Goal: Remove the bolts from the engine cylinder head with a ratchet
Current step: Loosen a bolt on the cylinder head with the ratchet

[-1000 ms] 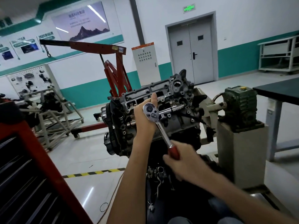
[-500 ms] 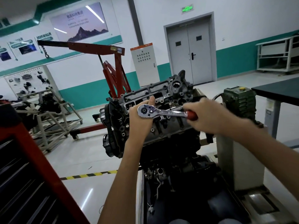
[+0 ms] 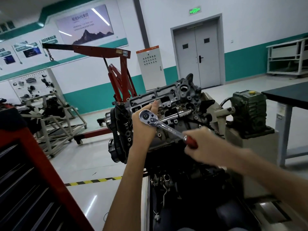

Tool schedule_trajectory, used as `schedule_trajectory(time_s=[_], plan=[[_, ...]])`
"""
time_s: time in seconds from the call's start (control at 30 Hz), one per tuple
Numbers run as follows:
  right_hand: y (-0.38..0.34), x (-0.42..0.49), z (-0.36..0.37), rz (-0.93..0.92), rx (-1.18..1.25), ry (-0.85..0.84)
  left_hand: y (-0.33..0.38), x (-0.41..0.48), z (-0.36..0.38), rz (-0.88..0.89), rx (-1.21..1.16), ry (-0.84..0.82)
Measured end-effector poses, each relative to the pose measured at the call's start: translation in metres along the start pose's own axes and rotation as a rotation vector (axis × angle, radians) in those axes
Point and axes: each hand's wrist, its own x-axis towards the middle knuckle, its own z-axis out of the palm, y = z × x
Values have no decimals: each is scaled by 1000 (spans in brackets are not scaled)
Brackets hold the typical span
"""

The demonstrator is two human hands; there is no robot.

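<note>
My right hand (image 3: 205,144) is gripping the ratchet (image 3: 164,126) by its red handle, slanting lower right from the head my left hand (image 3: 143,129) is clasping at frame centre.

Bright, even overhead light; glare streaks on glossy floor (image 3: 92,202) and wall poster (image 3: 86,25); right hand (image 3: 204,145) motion-blurred; wide-angle bending at edges

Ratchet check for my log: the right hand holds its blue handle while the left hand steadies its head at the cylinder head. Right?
No: in the head view the ratchet handle is red, not blue. The right hand holds it; the left hand steadies its head at the cylinder head.
</note>
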Motion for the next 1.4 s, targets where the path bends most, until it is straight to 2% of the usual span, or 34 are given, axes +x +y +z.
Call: schedule_trajectory(time_s=[0.03, 0.1, 0.13, 0.2, 0.3, 0.4, 0.47, 0.53, 0.6, 0.77, 0.83, 0.87, 0.97, 1.03, 1.17, 1.23, 1.3, 1.4], plan=[[5, 8, -20, -30, -154, -30, -1, 0, -4, 2, 1, -52], [10, 23, -48, -87, -426, 40, 1, 0, -5, -5, 26, -110], [12, 27, -55, -102, -494, 86, 2, 0, -4, -10, 31, -111], [14, 22, -49, -79, -478, 93, 1, -2, 1, -4, -9, -59], [11, -3, -2, 28, -246, 138, 0, -6, 9, -39, -102, 44], [-12, -21, 52, 135, 262, 145, 1, -5, 20, -98, -166, 110], [-32, -26, 82, 137, 582, 113, 3, -5, 24, -88, -176, 141], [-43, -27, 92, 135, 715, 84, 2, -5, 24, -79, -121, 173], [-33, -25, 79, 117, 577, 98, 1, -5, 19, -72, -102, 144], [11, 4, -22, -65, -197, -11, 0, -1, -4, -7, 7, -91], [16, 20, -58, -154, -483, 69, 4, 2, -6, 2, 46, -164], [17, 24, -66, -187, -542, 108, 5, 2, -5, 5, 51, -165], [22, 16, -45, -124, -474, 75, 2, -7, 2, -18, -38, -57], [20, -3, -8, -57, -319, 147, -3, -11, 5, -47, -100, 29], [-13, -27, 68, 60, 261, 207, -1, -9, 15, -97, -140, 118], [-31, -30, 96, 96, 431, 190, 0, -8, 15, -78, -123, 135], [-32, -27, 95, 69, 365, 164, -3, -8, 9, -80, -99, 120], [-7, -14, 42, -22, 33, 73, -6, -8, -7, -59, -28, 3]])
